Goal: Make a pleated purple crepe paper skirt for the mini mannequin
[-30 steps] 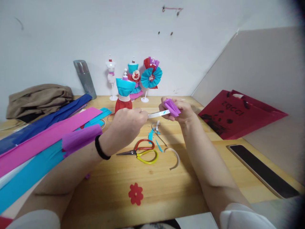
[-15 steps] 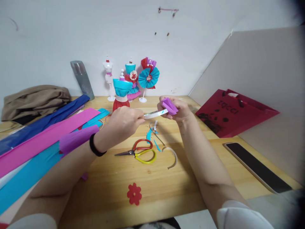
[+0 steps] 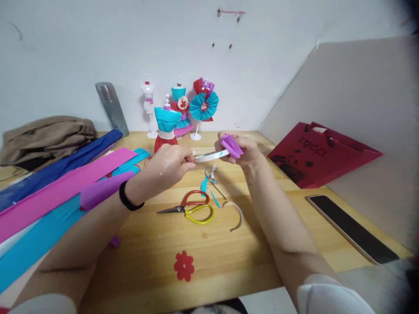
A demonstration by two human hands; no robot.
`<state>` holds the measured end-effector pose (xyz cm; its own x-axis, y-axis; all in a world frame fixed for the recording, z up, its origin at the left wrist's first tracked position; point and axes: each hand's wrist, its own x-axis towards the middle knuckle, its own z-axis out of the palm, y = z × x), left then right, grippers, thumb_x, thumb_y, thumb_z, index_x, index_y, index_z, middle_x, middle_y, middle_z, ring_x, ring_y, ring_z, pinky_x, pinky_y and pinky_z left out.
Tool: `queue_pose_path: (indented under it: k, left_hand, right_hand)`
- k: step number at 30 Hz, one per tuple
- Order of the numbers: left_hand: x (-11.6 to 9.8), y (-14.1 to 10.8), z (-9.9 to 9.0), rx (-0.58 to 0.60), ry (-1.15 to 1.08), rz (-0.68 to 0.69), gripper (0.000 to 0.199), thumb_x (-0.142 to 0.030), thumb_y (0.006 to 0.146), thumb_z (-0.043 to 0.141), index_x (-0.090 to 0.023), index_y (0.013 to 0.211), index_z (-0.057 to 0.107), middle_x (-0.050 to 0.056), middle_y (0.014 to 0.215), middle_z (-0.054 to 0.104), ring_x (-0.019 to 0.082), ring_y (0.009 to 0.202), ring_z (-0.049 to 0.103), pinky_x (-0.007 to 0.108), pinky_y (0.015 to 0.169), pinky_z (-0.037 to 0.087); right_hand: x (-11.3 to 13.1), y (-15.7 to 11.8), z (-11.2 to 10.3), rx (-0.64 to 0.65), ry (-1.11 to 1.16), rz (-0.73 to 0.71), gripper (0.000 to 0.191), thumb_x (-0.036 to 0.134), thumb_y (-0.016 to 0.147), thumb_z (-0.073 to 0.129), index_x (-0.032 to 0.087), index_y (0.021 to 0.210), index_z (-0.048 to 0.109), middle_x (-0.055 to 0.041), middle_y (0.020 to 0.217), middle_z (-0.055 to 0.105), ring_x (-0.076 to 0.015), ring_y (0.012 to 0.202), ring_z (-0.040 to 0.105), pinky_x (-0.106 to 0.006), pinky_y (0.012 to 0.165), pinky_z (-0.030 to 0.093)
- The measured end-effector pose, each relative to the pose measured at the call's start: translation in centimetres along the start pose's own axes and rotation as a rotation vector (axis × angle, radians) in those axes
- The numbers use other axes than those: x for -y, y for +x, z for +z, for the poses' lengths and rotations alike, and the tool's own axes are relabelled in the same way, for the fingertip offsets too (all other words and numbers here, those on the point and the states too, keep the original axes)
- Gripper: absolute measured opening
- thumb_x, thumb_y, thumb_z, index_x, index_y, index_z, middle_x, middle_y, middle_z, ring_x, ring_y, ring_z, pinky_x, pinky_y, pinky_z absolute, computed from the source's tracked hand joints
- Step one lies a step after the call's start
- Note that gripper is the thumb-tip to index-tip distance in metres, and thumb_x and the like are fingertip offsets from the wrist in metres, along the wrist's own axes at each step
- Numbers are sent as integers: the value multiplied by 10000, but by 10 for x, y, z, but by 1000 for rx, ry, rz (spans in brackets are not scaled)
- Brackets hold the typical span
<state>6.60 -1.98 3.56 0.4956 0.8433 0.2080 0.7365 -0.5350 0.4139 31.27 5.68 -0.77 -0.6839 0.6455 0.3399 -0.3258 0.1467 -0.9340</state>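
Note:
Between my hands stretches a narrow white strip [image 3: 212, 156], perhaps tape, with a bluish mark along it. My left hand [image 3: 175, 163] pinches its left end. In my right hand [image 3: 244, 150] is a folded piece of purple crepe paper [image 3: 231, 146], the fingers closed around it where the strip meets it. Below them on the table lie scissors [image 3: 196, 207] with one red and one yellow handle, blades pointing left. Close by are blue paper scraps [image 3: 204, 186] and a curled pale strip [image 3: 240, 216]. Nearer me sits a red flower cutout [image 3: 183, 266].
Small dress-form stands dressed in paper, one of them in blue and red [image 3: 167, 120], stand at the back. Crepe paper strips [image 3: 68, 187] cover the left side. A flask [image 3: 113, 109] and brown cloth [image 3: 49, 137] are behind. A red bag [image 3: 324, 152] and phone [image 3: 352, 229] lie right.
My left hand has shifted slightly left, so a little more of the white strip shows between the hands. My right hand keeps its hold on the purple paper.

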Motion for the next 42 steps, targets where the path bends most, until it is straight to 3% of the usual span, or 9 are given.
queue_pose_path:
  k: [8,12,15,19,23,29,34,39,42]
  left_hand:
    - [20,10,13,-7,-430,-34,188,-293,885,570,-189,730,589,-35,572,634,109,540,650,200,510,438]
    - [23,15,12,68,-517,-119,223,-349,840,660,-186,707,586,-24,541,628,127,508,652,191,453,452]
    - [24,16,13,14,-544,-133,234,-386,795,732,-179,796,624,-27,583,642,123,499,647,173,407,418]
    - [23,18,15,3,-666,7,233,-333,847,684,-174,1017,688,-42,639,650,86,511,639,148,432,439]
    - [20,19,18,116,-815,158,193,-331,906,618,-146,910,670,-23,622,653,87,524,654,161,469,487]
    - [15,11,24,122,-989,264,284,-399,913,653,-144,800,598,0,627,663,113,525,691,190,498,547]
    - [10,5,21,99,-962,311,308,-408,947,623,-152,782,571,-23,581,628,100,475,671,151,432,490]
    - [7,3,17,131,-850,343,249,-294,968,555,-151,765,580,-45,596,590,55,425,599,139,427,468]
    - [9,4,14,104,-742,375,241,-248,965,532,-159,743,566,-62,550,555,39,405,543,132,423,423]
  right_hand:
    - [-3,1,-3,-1,30,-64,193,333,770,694,191,755,563,52,514,532,-63,326,384,-178,319,275]
    - [-3,2,-2,-4,40,-47,212,350,750,712,193,758,569,54,504,537,-66,325,385,-182,317,257]
    - [-4,3,-2,-12,41,-37,261,391,760,717,199,730,542,49,503,552,-68,319,374,-190,314,248]
    - [-6,4,-5,7,94,-73,311,443,786,728,206,759,529,31,557,599,-69,344,392,-185,315,271]
    - [-10,6,-3,45,165,-118,321,455,799,737,207,772,536,36,573,582,-75,395,418,-175,338,315]
    - [-19,12,8,181,386,-186,333,431,800,761,209,765,515,60,576,573,-51,357,350,-167,339,316]
    - [-24,13,10,266,519,-173,324,363,885,663,224,735,412,47,625,584,-61,364,400,-182,381,384]
    - [-29,11,4,122,445,-156,364,368,888,615,241,699,331,53,577,542,-80,359,399,-199,367,392]
    - [-29,11,0,81,404,-151,360,376,834,658,239,709,350,34,635,612,-91,406,473,-203,389,428]
